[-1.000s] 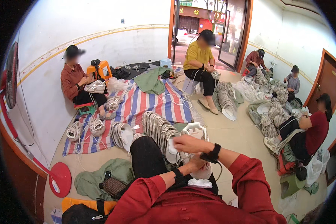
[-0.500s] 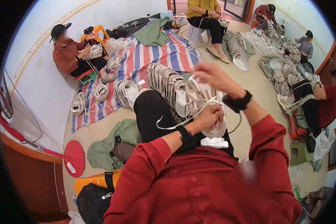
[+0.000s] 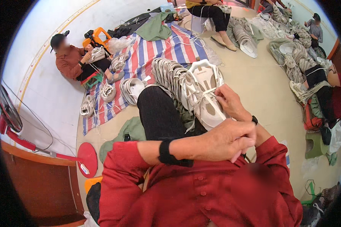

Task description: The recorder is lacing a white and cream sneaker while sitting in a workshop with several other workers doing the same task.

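Note:
A white and beige sneaker upper [image 3: 205, 94] lies across my lap, toe toward me, with pale shoelaces [image 3: 204, 93] crossing over its front. My right hand [image 3: 233, 103] is at the upper's right side, its fingertips pinched on a lace by the eyelets. Nearer my body, my left hand [image 3: 227, 140] is closed in front of the toe, reaching across to the right; what its fingers hold, if anything, is hidden. Beyond the upper, a long row of nested sneaker uppers [image 3: 169, 75] leans beside my left knee.
More uppers [image 3: 132, 90] sit on a striped sheet [image 3: 147, 56] ahead. A red round-based stand [image 3: 88, 160] is at left. A person [image 3: 70, 56] works at far left, another [image 3: 212, 19] ahead, with others on the right near heaped uppers [image 3: 299, 60].
My left hand has pulled back from the upper toward my body and right. My right hand has come down from above the upper to its right side. The view has shifted slightly.

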`<state>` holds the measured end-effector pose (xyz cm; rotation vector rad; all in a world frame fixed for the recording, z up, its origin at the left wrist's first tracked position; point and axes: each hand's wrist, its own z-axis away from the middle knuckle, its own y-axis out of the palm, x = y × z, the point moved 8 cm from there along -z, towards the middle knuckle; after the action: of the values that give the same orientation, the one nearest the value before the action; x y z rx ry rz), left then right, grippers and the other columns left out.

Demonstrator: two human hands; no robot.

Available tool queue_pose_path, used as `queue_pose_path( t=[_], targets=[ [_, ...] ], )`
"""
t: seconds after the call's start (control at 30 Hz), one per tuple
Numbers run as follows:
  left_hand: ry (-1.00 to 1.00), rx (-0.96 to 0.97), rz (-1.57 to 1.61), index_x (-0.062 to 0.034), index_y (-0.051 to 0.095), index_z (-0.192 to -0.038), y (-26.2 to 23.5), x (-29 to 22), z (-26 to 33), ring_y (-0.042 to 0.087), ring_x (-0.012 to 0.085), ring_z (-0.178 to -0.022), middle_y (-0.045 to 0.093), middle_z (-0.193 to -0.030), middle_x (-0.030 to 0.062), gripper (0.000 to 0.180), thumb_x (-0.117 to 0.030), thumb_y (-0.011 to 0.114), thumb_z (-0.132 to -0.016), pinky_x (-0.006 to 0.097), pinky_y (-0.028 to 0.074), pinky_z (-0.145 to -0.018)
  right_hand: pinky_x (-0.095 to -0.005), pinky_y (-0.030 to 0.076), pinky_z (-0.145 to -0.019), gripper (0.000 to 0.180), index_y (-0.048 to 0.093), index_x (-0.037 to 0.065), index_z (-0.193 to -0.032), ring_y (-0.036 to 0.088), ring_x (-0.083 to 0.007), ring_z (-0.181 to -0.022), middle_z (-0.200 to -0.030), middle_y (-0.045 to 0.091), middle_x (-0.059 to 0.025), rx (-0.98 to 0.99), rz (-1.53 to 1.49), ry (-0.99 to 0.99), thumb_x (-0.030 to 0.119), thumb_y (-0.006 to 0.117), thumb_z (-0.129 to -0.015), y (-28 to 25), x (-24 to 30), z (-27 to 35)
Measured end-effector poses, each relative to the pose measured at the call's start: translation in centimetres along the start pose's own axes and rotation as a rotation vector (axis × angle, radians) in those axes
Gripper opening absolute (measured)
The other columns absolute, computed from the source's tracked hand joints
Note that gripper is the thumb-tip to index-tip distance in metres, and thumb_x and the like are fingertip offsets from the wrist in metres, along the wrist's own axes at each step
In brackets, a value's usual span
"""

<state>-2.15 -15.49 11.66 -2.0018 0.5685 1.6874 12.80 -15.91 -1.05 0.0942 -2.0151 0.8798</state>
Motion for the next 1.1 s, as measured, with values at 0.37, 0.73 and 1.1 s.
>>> queue_pose_path(
  t=[0.37,0.73,1.1],
  targets=[
    [0.441,-0.424,-0.547,0.0059,0.056,-0.107,-15.7,-10.9,-10.0,0.066,0.0240,-0.083,0.064,-0.101,0.0194,0.037,-0.019,0.061,-0.080,0.029,0.054,-0.065,-0.0441,0.045,-0.071,0.009,0.048,0.005,-0.093,0.055,-0.0372,-0.084,-0.091,0.050,-0.0162,0.024,0.211,-0.199,0.006,0.053,-0.086,2.2,1.5,-0.6],
    [-0.270,-0.601,-0.925,-0.0047,0.064,-0.084,-17.4,9.9,2.1,0.064,0.0333,-0.070,0.065,-0.072,0.0155,0.022,-0.025,0.061,-0.076,0.043,0.049,-0.065,-0.0349,0.043,-0.061,0.007,0.047,0.001,-0.091,0.056,-0.0272,-0.066,-0.073,0.054,-0.0125,0.029,0.098,-0.122,0.004,0.052,-0.088,0.0,1.5,-1.4],
    [-0.074,-0.669,-0.978,-0.0038,0.061,-0.092,-17.5,11.3,1.6,0.064,0.0334,-0.075,0.064,-0.078,0.0154,0.016,-0.009,0.056,-0.078,0.042,0.049,-0.068,-0.0230,0.040,-0.057,0.016,0.054,0.002,-0.093,0.049,-0.0060,-0.062,-0.066,0.052,0.0021,0.239,-0.319,0.184,0.003,0.063,-0.079,-2.2,0.8,-0.7]
  ],
)
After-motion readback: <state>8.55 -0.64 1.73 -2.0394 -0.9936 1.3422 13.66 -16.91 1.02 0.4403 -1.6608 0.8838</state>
